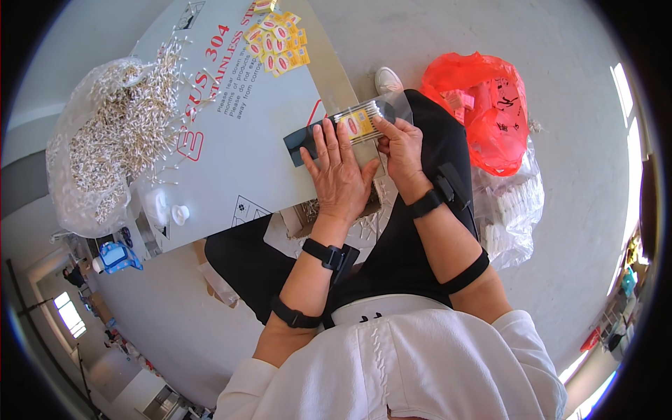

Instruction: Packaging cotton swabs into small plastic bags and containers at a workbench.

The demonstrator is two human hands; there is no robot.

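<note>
A flat clear packet of cotton swabs [367, 114] with a yellow card inside lies at the table's right edge. My right hand [404, 148] pinches its near right side between thumb and fingers. My left hand [339, 171] rests flat, fingers stretched out, on the packet's left part and on a dark strip [297, 149] beneath it. The strip's middle is hidden under my fingers. Below my hands, partly covered by them, a cardboard box [297, 222] with loose swabs sits between my legs.
On the grey table [238, 157], a clear bag [59, 157] spills a heap of loose swabs [129, 129] at left. Yellow cards [278, 45] lie at the far end. A blue pack [119, 257] is near the left corner. Rightward are a red bag [507, 133] and bagged white packs [511, 210].
</note>
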